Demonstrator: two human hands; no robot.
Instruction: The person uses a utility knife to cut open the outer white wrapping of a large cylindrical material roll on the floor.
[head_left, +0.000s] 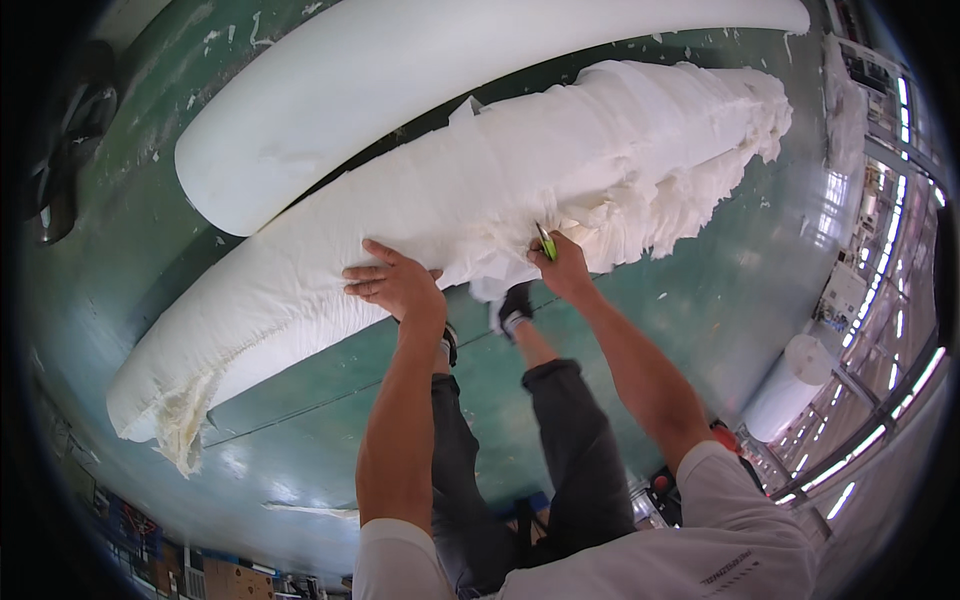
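A long roll of white sheet material [400, 205] lies slantwise across the floor in front of me. Its right part is torn into ragged, bunched layers [640, 205], and a frayed tuft [185, 410] hangs at its left end. My left hand [400, 285] rests on the roll's near side with the fingers spread. My right hand [563, 268] is closed around a green utility knife [547, 243]. The knife's tip points up at the roll's surface, by the edge of the ragged layers; whether it touches cannot be made out.
A second, smooth white roll [420, 80] lies just beyond the first. The green floor [330, 420] has white scraps on it. Another white roll [790, 385] is at the right, near metal rails. A dark object [75, 140] stands at the far left, cardboard boxes [237, 580] at the lower left.
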